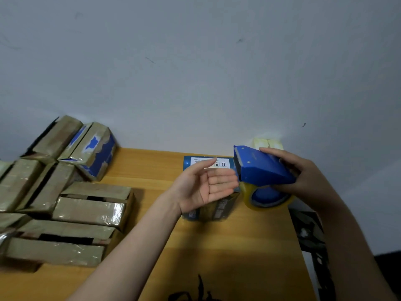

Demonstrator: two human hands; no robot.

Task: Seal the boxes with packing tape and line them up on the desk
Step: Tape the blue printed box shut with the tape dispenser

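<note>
1. We record the hands: left hand (206,185) open, palm up, holding nothing; right hand (303,177) gripping a blue plastic tape dispenser (262,168) loaded with a clear tape roll (247,193).
2. A blue cardboard box (223,163) stands on the orange wooden worktop (238,246), beneath the left hand.
3. Tape-wrapped brown boxes (89,210) lie clustered at the worktop's left.

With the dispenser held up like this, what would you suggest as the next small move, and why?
Probably lower the left hand flat onto the blue box to steady it: that hand hovers open and empty above the box, while the right hand grips the tape dispenser beside it.
</note>
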